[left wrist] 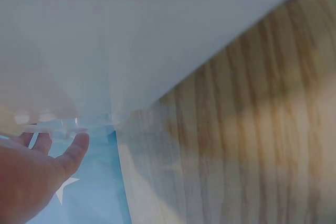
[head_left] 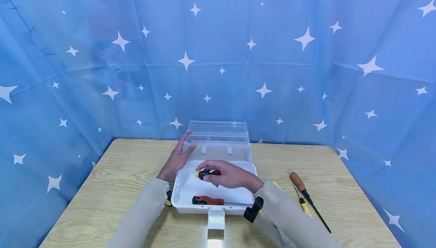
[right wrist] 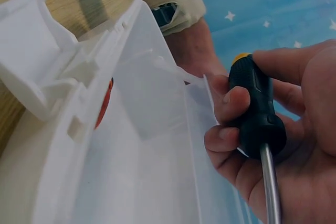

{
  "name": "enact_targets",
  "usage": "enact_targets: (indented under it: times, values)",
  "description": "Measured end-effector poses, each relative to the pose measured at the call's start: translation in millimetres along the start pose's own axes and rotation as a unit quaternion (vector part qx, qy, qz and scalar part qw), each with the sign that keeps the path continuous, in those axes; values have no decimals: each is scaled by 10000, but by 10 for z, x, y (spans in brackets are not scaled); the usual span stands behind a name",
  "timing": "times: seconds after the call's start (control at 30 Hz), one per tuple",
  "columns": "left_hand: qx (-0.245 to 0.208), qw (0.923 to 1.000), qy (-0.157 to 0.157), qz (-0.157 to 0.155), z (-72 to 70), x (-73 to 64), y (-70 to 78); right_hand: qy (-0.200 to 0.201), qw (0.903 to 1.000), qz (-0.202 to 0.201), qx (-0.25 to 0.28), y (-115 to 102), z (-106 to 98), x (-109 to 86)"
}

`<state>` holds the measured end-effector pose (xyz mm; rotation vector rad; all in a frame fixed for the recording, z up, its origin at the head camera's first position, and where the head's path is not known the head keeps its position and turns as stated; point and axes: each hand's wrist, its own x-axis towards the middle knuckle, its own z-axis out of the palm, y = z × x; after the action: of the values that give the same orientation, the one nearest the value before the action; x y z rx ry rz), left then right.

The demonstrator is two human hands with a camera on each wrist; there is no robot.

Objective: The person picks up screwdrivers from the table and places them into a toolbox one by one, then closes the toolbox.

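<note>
My right hand [head_left: 228, 174] grips a screwdriver by its black handle [right wrist: 254, 103] with a yellow end, above the inside of a white plastic box [head_left: 192, 210]. In the right wrist view its metal shaft points down past the palm. My left hand [head_left: 175, 161], fingers extended, is at the left edge of the box's raised clear lid [head_left: 218, 138]; in the left wrist view the fingertips [left wrist: 80, 141] appear to touch clear plastic. A screwdriver with a red and black handle [head_left: 209, 200] lies inside along the box's front wall.
On the table [head_left: 119, 187], right of the box, lie a wooden-handled screwdriver [head_left: 298, 182] and a yellow-handled one [head_left: 305, 207]. Another yellow tool [head_left: 277, 185] is partly hidden under my right sleeve. The box's white latch [head_left: 216, 219] hangs down in front. A starry blue curtain [head_left: 218, 81] stands behind.
</note>
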<state>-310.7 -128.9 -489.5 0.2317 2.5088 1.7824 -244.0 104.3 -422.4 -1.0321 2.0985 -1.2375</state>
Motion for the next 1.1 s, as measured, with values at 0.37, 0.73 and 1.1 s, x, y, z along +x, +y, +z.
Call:
enact_targets:
  times: [0.37, 0.73, 1.1]
  values:
    - [-140, 9998, -66, -90, -4, -30, 26, -34, 9998, 173, -130, 14, 87, 31]
    - [-372, 9991, -93, -185, -2, -32, 17, -200, 9997, 72, -147, 75, 164, 62]
    - [-90, 9999, 4, -98, -4, -30, 17, -341, 9991, 122, -224, 131, 233, 61]
